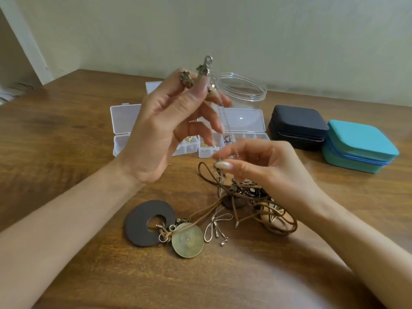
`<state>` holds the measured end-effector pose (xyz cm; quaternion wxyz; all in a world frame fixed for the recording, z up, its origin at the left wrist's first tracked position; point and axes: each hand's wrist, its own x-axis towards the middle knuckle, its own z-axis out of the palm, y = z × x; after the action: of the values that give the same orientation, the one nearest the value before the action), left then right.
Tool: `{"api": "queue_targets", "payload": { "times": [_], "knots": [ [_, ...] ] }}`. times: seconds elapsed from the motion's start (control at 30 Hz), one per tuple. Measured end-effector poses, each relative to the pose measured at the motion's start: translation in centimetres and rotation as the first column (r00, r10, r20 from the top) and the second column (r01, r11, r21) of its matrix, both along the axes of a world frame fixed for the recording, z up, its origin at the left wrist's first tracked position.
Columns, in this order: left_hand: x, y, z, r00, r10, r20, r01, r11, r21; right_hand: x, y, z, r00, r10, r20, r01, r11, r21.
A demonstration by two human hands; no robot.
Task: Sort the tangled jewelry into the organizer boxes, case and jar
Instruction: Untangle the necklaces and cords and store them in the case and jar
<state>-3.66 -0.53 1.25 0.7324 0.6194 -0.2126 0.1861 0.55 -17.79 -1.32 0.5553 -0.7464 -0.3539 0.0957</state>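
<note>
My left hand (169,121) is raised above the table and pinches the clasp end of a thin silver chain (224,117) with small metal charms at its top. The chain hangs down to my right hand (263,166), which pinches its lower part just above the tangled jewelry pile (249,197) of brown cords and beads. A dark wooden ring pendant (142,221), a round brass medallion (187,240) and a small silver bow (217,224) lie at the front of the pile. Behind my hands stand two open clear organizer boxes (243,121), with small pieces in some compartments, and a clear jar (242,89).
A dark navy zip case (297,127) and a teal zip case (360,147), both closed, sit at the right on the wooden table (66,134). A pale wall runs along the table's far edge.
</note>
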Motion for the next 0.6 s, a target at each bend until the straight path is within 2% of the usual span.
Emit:
{"api": "queue_targets", "payload": {
  "times": [0.17,0.3,0.37,0.43,0.5,0.6],
  "knots": [
    [0.0,0.2,0.1,0.994,-0.079,-0.075,0.071,0.992,-0.102,0.3,0.0,0.1,0.994,-0.037,0.101,0.043,0.997,-0.062],
    [0.2,0.7,0.3,0.992,-0.026,-0.124,0.006,0.987,-0.159,0.6,-0.4,0.6,0.999,0.005,-0.042,-0.004,1.0,0.015],
    [0.3,1.2,0.5,0.986,0.042,-0.162,-0.063,0.99,-0.125,0.9,-0.8,0.8,0.993,-0.006,-0.121,0.013,0.998,0.057],
    [0.5,1.8,0.7,0.962,0.136,-0.238,-0.137,0.991,0.011,1.5,-1.3,1.0,0.982,-0.008,-0.187,0.021,0.998,0.064],
    [0.7,2.5,0.8,0.904,0.232,-0.359,-0.153,0.959,0.237,2.1,-1.8,1.1,0.972,0.013,-0.235,-0.001,0.999,0.052],
    [0.7,2.6,0.7,0.829,0.291,-0.477,-0.006,0.858,0.514,3.0,-2.5,1.2,0.956,0.077,-0.282,-0.071,0.997,0.03]
  ]
}}
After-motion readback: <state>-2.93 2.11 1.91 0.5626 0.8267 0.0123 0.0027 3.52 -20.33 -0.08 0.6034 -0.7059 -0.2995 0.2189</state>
